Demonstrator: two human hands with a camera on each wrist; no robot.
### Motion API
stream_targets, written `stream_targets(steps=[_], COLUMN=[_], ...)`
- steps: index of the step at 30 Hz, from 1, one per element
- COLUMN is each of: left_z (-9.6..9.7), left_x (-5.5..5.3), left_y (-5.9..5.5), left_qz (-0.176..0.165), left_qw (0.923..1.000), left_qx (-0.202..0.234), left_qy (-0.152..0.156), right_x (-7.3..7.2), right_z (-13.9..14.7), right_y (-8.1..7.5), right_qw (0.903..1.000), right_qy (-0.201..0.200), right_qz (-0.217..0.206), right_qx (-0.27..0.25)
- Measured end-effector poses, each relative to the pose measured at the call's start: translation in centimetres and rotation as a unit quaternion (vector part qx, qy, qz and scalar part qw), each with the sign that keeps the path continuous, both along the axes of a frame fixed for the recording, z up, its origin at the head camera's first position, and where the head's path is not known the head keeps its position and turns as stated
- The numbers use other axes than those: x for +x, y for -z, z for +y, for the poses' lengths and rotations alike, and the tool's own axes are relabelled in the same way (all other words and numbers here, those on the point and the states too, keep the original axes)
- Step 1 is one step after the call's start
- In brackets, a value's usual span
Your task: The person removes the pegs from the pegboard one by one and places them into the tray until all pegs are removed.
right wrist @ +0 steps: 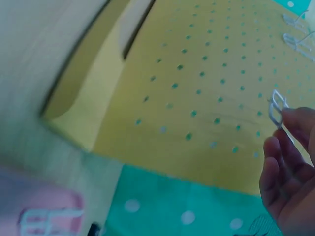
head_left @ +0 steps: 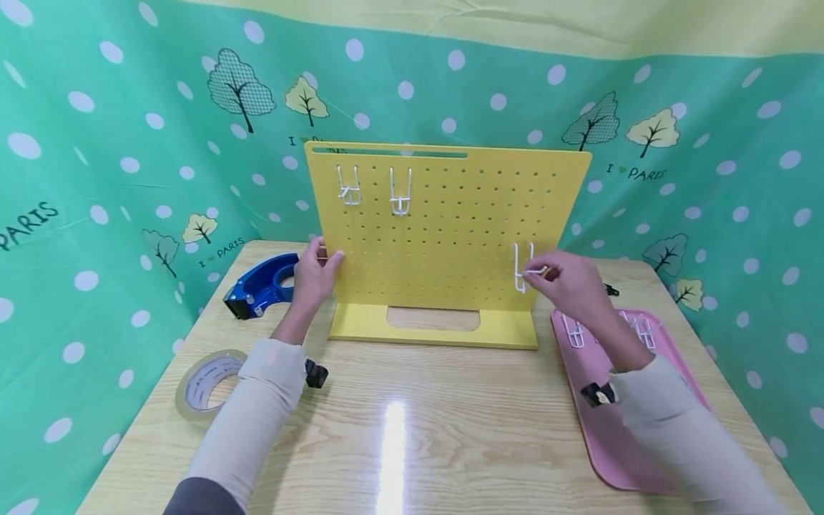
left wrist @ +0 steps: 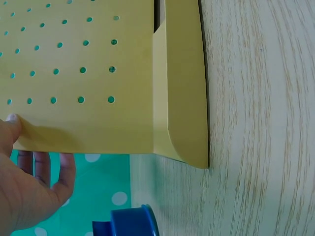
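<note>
A yellow pegboard [head_left: 444, 243] stands upright on its base. My left hand [head_left: 312, 277] grips its left edge, thumb [left wrist: 12, 129] on the front face and the other fingers behind. At the board's lower right, my right hand [head_left: 571, 285] pinches a white wire hook [head_left: 518, 268] between thumb and fingers. That hook [right wrist: 274, 110] lies against the perforated face; whether its ends sit in the holes I cannot tell. Two more white wire hooks hang at the upper left, an outer hook [head_left: 350, 194] and an inner hook [head_left: 400, 207].
At right, a pink tray [head_left: 601, 443] carries several white hooks [head_left: 575, 336], partly behind my right forearm. Left of the board lies a blue tape dispenser [head_left: 257, 285], with a tape roll [head_left: 193, 393] nearer me. A dotted green curtain [head_left: 412, 114] surrounds the wooden table [head_left: 476, 422].
</note>
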State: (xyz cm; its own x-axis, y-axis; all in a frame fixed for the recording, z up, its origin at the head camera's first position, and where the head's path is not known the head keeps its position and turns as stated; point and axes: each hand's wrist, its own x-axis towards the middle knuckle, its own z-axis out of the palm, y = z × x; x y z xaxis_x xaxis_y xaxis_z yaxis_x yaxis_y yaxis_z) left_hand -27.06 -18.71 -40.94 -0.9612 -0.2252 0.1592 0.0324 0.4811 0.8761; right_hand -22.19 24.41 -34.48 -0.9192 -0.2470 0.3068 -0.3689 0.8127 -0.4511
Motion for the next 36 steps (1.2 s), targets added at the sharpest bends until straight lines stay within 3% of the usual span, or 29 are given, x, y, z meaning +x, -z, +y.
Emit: stream_targets(steps=[7, 14, 25, 31, 36], left_z=[0.1, 0.0, 0.1, 0.1, -0.1], left_x=[-0.1, 0.3, 0.1, -0.1, -0.2], left_y=[0.1, 0.9, 0.9, 0.6, 0.5], left_qz=[0.000, -0.018, -0.009, -0.002, 0.002], left_qw=[1.0000, 0.9998, 1.0000, 1.0000, 1.0000], left_qx=[0.002, 0.000, -0.003, -0.009, -0.008], left_qy=[-0.005, -0.004, -0.002, -0.002, -0.003], right_x=[1.5, 3.2, 5.0, 5.8, 6.0], right_z=[3.8, 7.0, 10.3, 11.4, 11.8], right_y=[2.7, 5.5, 7.8, 8.8, 9.2], right_qw=[0.9973, 0.9881, 0.9827, 0.9771, 0.9764], right_qy=[-0.018, -0.003, 0.008, -0.001, 0.000], right_qz=[-0.061, -0.139, -0.168, -0.203, -0.204], right_qx=[0.038, 0.064, 0.078, 0.065, 0.071])
